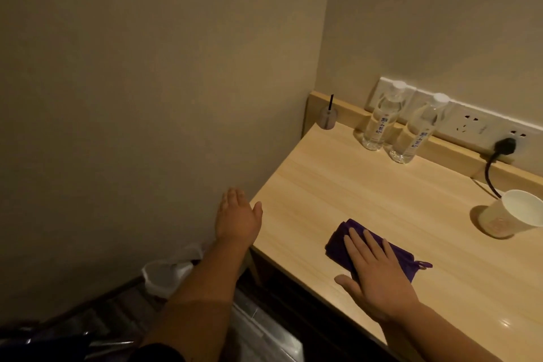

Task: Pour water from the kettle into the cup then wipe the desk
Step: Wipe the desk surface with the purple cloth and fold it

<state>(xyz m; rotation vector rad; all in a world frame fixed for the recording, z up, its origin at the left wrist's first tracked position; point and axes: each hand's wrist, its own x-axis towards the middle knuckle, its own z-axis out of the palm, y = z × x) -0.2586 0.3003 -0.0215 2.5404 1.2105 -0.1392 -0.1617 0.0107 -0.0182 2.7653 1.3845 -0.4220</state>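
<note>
On the desk (367, 185), right hand (379, 279) flat, fingers spread, pressing the purple cloth (340, 239) — left hand (236, 217) open, empty, off the edge; cup (511, 214) far right.

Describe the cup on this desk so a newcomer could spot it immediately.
Start at the light wooden desk in the room's corner and follow its right side, below the black plug in the wall socket strip. The paper cup stands there, open-topped, white inside with a beige outside, unlike the two clear capped water bottles at the back.
</note>
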